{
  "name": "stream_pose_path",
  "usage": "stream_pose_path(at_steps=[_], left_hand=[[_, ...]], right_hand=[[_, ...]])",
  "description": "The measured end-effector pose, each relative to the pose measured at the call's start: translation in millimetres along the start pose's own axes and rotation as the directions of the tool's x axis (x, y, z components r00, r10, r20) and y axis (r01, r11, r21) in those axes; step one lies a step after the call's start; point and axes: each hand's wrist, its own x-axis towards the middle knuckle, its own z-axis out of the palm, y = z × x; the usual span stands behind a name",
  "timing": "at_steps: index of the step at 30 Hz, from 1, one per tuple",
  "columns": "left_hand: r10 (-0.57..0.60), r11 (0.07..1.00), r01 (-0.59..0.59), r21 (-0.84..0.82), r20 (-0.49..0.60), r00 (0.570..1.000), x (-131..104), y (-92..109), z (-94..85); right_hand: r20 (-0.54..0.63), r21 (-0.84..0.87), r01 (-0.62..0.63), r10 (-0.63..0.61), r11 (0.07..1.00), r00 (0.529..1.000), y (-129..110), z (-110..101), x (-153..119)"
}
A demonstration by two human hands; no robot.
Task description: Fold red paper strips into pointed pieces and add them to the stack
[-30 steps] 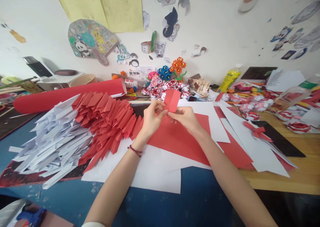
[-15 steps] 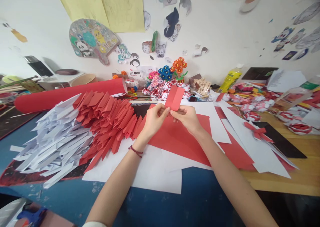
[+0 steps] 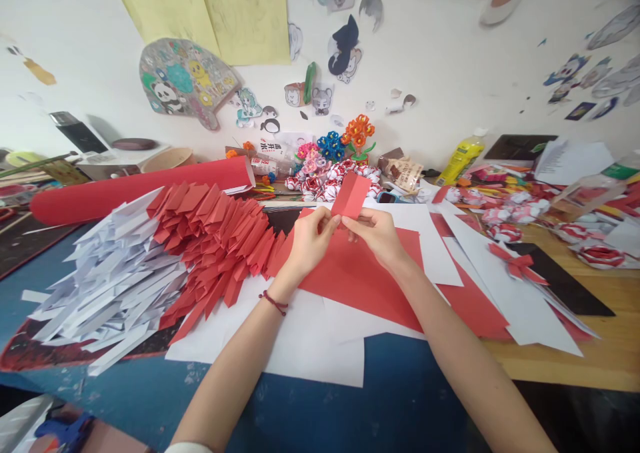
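A small red paper strip (image 3: 351, 194) with a lengthwise crease is held up between both hands. My left hand (image 3: 314, 236) pinches its lower left corner between thumb and fingers. At its lower right corner, my right hand (image 3: 376, 235) is closed in a pinch too. Both thumbs nearly meet at the bottom edge. Beneath the hands lies a large red paper sheet (image 3: 360, 280) on white paper (image 3: 320, 346). Left of my left hand is a heap of folded red paper pieces (image 3: 215, 240), beside a heap of folded white paper pieces (image 3: 115, 280).
A red paper roll (image 3: 145, 190) lies behind the heaps. Red-and-white paper flowers (image 3: 320, 183) and a yellow bottle (image 3: 463, 156) stand along the wall. More sheets and a red paper bow (image 3: 517, 264) lie at right. A blue glue gun (image 3: 65, 432) is at lower left.
Almost nothing differs. Both hands keep their pinch on the red paper strip, which has tilted very slightly to the right; the whole view has shifted a few pixels.
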Motion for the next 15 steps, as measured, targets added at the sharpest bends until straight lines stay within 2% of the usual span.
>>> stream_pose_path(at_steps=[9, 15], left_hand=[[-0.018, 1.0, 0.019, 0.01, -0.025, 1.0, -2.2, 1.0, 5.0], [-0.01, 1.0, 0.009, -0.007, -0.027, 1.0, -2.4, 4.6, 4.4]], right_hand=[[-0.057, 0.013, 0.026, -0.025, 1.0, 0.998, 0.9, 5.1, -1.2], [-0.032, 0.007, 0.029, -0.029, 1.0, 0.999, 0.3, 4.2, -1.8]])
